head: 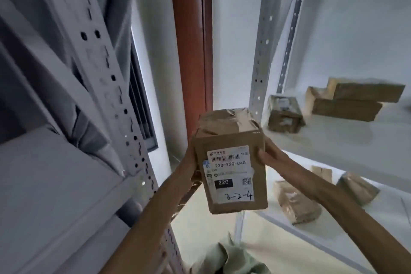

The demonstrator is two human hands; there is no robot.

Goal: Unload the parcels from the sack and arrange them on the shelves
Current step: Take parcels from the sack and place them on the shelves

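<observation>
2 forearms enter the frame from the bottom edge, both bare to the wrist with no sleeve in view. Left hand (191,163) and right hand (268,155): no glove, ring, watch or wristband visible. Fingers are partly hidden.

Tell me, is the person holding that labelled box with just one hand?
No: both hands grip the cardboard box, the left hand on its left side and the right hand on its right side.

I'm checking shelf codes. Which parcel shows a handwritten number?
The parcel held up in both hands: "3-2-4" is penned on its label. The boxes on the shelves show no handwriting.
</observation>
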